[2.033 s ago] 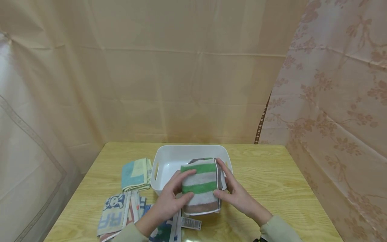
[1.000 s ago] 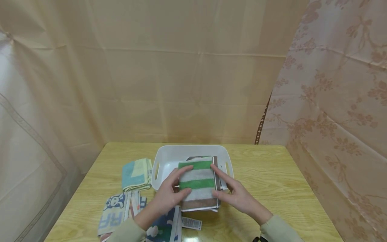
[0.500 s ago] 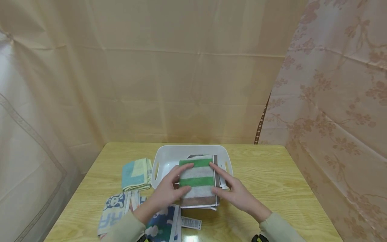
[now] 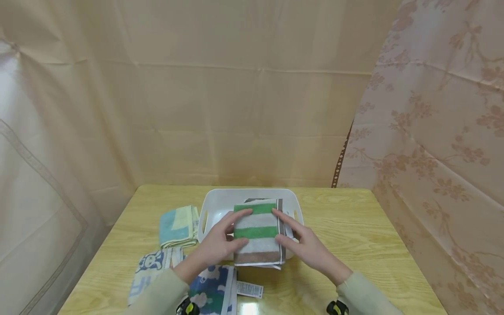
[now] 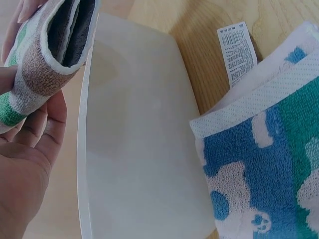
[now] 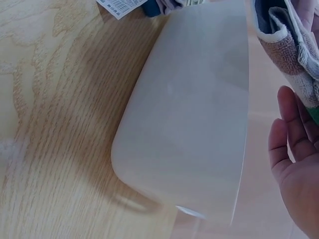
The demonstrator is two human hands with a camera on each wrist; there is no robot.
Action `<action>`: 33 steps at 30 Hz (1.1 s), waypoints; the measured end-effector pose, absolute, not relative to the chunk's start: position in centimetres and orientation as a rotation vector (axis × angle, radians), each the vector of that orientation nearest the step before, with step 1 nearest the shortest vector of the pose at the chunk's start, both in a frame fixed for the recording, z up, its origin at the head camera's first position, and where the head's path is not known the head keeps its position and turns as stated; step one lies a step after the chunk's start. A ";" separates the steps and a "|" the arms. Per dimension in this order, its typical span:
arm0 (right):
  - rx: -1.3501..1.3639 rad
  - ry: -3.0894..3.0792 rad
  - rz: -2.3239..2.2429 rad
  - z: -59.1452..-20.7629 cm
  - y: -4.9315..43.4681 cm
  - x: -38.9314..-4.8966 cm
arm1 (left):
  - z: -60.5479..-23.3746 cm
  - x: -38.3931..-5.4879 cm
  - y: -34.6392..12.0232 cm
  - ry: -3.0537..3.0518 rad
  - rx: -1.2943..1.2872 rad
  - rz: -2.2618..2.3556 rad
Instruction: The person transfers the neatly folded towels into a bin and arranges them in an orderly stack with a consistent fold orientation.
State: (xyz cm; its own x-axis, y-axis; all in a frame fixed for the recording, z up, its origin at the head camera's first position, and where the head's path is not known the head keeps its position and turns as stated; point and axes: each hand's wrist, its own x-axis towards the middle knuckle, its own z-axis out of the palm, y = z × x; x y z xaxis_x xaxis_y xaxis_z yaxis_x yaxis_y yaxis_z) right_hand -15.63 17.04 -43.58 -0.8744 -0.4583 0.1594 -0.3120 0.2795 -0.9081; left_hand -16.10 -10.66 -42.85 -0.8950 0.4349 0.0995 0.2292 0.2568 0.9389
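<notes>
Between my two hands is a folded towel [image 4: 257, 245] with green, grey and brown stripes, held over the near rim of a white plastic basket [image 4: 220, 199]. My left hand [image 4: 215, 241] grips its left side, thumb on top and fingers curled beneath, as the left wrist view shows. On the right side my right hand [image 4: 309, 247] holds the edge, with thumb and forefinger on the top face. The towel's layered fold [image 5: 67, 35] faces the left wrist camera. In the right wrist view, other fingers [image 6: 294, 119] extend below the towel.
Left of the basket lies a folded blue and yellow towel [image 4: 177, 225]. Nearer are a pale towel with blue print [image 4: 147, 271] and a blue and green patterned towel [image 4: 212, 288] with a white label [image 4: 250, 289]. All rest on the wooden table [image 4: 346, 227].
Both hands have carried the striped towel slightly away from me, farther over the basket. The towel has been straightened and squared up. The other towels and the basket stay in place.
</notes>
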 end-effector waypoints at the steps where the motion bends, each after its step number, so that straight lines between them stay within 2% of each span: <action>1: -0.727 2.411 -1.655 -43.6 17.0 -15.7 | -42.8 -16.2 -10.6 2.348 0.627 1.695; 13: -0.692 2.436 -1.619 -42.9 16.8 -16.6 | -42.5 -17.3 -10.8 2.425 0.652 1.622; 33: -0.624 2.371 -1.615 -41.9 16.7 -18.6 | -41.7 -19.3 -10.6 2.418 0.548 1.605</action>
State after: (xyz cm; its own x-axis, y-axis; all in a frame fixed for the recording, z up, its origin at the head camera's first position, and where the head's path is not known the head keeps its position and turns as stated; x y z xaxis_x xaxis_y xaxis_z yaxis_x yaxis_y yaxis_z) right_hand -18.64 16.71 -41.92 -0.8896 -0.4519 0.0661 -0.2270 0.3118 -0.9227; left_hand -19.28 -10.57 -41.67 -0.9142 0.4026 0.0473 0.1998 0.3461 0.9167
